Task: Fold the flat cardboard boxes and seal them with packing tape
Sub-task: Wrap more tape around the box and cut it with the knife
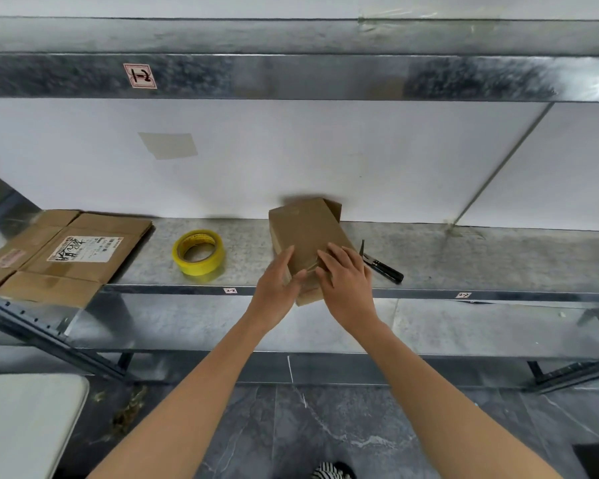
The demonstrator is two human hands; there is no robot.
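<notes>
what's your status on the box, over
Left hand and right hand pressing small box. No tape seen on it. Tape roll left of it, black-handled tool right; nothing blocking.

From here I see a galvanised metal shelf (481, 261) against a white wall (291, 150), a red-bordered label (139, 76) on its upper beam, a black-handled tool (382, 267) lying on it, and grey tiled floor (325, 426) below.

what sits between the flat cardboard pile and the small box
A yellow tape roll lies flat on the metal shelf there, touching neither the flat cardboard pile nor the small box, as the head view shows.
</notes>
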